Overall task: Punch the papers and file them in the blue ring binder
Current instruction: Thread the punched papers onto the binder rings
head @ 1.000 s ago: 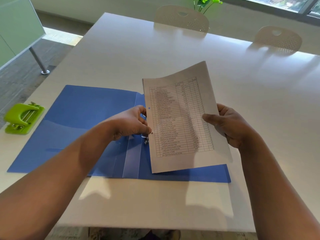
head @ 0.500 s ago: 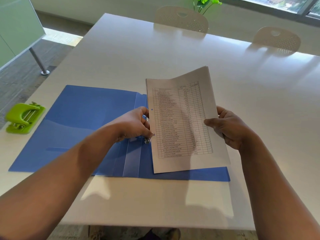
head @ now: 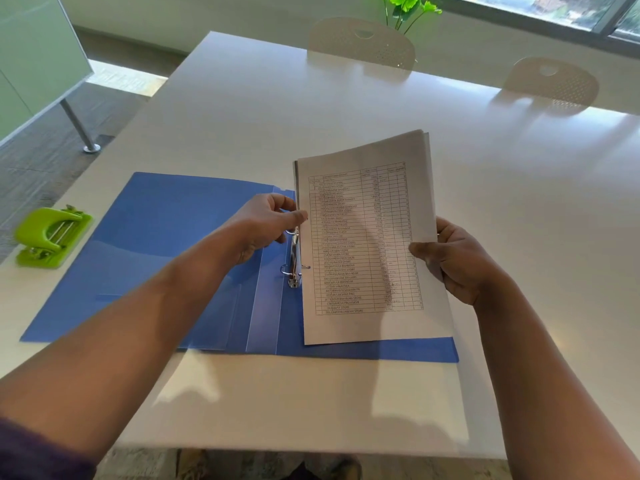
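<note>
While both hands hold the printed stack, the scene reads so:
Papers (head: 367,244): tilted above the right half of the blue ring binder (head: 156,244), punched edge beside the metal rings (head: 293,261).
Left hand (head: 266,225): thumb and fingers pinched on the papers' left edge, just above the upper ring.
Right hand (head: 450,261): closed on the right edge, thumb on the front.
Binder: open flat, near edge close to the table's front edge.
Hole punch (head: 52,237): green, at the table's left edge, apart from the binder's left cover.
Table (head: 519,202): white, bare and wide beyond and right of the binder.
Chairs (head: 362,41): two, tucked at the far edge.
</note>
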A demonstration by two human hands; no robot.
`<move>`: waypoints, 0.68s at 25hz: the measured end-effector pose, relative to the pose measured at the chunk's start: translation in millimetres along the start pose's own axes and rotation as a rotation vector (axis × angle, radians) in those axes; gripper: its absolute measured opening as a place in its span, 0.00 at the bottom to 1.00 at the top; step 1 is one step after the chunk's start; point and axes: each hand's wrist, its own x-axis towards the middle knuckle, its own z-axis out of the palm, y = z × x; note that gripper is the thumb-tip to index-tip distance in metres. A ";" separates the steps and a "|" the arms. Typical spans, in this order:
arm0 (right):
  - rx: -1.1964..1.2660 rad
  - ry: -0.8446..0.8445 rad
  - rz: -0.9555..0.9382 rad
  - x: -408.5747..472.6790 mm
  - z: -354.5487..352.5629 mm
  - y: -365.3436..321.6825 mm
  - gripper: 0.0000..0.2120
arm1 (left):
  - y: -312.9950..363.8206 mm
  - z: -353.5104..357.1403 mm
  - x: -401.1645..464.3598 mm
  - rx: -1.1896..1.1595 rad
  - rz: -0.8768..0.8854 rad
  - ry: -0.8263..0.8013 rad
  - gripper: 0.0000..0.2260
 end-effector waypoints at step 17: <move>-0.144 -0.036 -0.085 1.6 8.3 -19.7 0.19 | -1.3 -5.0 26.0 0.037 -0.137 0.011 0.08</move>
